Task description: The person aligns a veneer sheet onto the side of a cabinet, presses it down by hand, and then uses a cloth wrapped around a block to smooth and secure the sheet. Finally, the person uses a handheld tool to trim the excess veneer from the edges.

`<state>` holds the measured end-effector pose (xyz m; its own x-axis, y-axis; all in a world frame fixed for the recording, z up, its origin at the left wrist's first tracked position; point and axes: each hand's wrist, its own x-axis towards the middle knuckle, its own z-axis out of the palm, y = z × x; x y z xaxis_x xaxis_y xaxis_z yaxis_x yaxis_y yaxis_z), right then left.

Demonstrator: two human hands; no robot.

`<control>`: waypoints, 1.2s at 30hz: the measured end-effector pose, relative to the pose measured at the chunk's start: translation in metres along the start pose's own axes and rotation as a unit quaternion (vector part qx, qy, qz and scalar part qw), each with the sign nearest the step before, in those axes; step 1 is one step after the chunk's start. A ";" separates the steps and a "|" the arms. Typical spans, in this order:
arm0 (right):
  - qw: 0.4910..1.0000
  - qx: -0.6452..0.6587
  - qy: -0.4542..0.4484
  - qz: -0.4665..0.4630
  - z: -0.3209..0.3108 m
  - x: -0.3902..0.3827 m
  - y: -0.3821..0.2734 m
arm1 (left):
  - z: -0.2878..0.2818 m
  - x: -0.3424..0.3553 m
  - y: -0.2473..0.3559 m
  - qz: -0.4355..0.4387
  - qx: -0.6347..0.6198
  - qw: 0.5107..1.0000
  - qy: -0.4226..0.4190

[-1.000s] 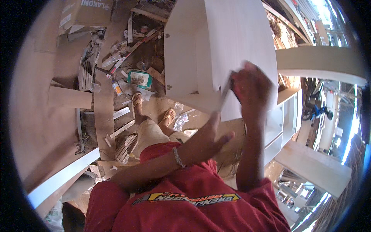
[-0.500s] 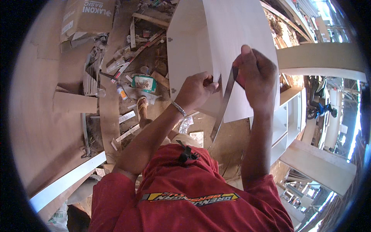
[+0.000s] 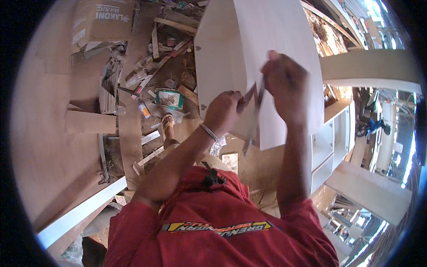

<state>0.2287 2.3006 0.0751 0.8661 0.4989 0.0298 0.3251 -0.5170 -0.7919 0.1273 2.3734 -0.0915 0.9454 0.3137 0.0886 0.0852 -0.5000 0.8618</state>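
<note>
A white cabinet (image 3: 289, 33) with an open side stands in front of me. My left hand (image 3: 223, 112) is closed beside its near edge, a bracelet on the wrist. A brownish sliver shows at its fingertips; what they grip is mostly hidden. My right hand (image 3: 287, 86), blurred by motion, is closed above the white panel. From it a thin dark strip (image 3: 258, 107) hangs along the cabinet's edge, its lower end dangling past the corner. Whether the sliver and the strip are one piece, I cannot tell.
Wood offcuts (image 3: 151, 155), a green-rimmed container (image 3: 169, 99) and a small bottle (image 3: 143, 110) litter the floor at left. A cardboard box (image 3: 104, 22) lies at the far left. White shelving (image 3: 331, 138) and a pale beam (image 3: 369, 66) stand at right.
My right hand has shifted slightly left and blurs with motion. The strip hangs closer to the cabinet edge, and its lower end has risen. The whole view has shifted a little.
</note>
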 end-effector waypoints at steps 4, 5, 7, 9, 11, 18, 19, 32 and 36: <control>0.999 -0.007 0.015 -0.037 0.009 0.020 0.031 | 0.007 0.006 -0.010 0.006 0.023 1.000 -0.013; 0.998 -0.043 -0.008 0.035 0.014 0.022 0.021 | 0.007 0.009 -0.014 0.005 0.024 1.000 -0.009; 0.999 -0.028 -0.017 0.025 0.016 0.024 0.020 | 0.006 0.012 -0.024 0.013 0.034 0.999 0.003; 0.999 0.010 0.036 -0.035 0.002 0.025 -0.001 | 0.003 0.017 -0.033 0.030 0.043 0.999 0.012; 0.998 -0.022 0.055 0.005 -0.010 0.028 -0.031 | 0.007 0.016 -0.039 0.056 0.041 0.998 0.005; 1.000 -0.011 0.025 0.011 0.018 0.060 -0.003 | -0.004 0.040 -0.061 0.064 0.082 0.993 -0.053; 0.999 0.019 0.033 0.000 0.012 0.060 -0.015 | -0.006 0.045 -0.063 0.063 0.096 0.991 -0.072; 0.999 -0.007 0.026 0.023 0.032 0.116 -0.010 | -0.026 0.090 -0.097 0.063 0.154 0.975 -0.144; 0.995 -0.040 0.054 0.070 0.029 0.125 -0.022 | -0.014 0.100 -0.119 0.089 0.135 0.978 -0.129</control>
<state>0.3194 2.3945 0.0783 0.9395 0.3424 -0.0096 0.2228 -0.6321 -0.7422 0.2070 2.4753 -0.1780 0.9978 0.0049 0.0668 -0.0418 -0.7340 0.6779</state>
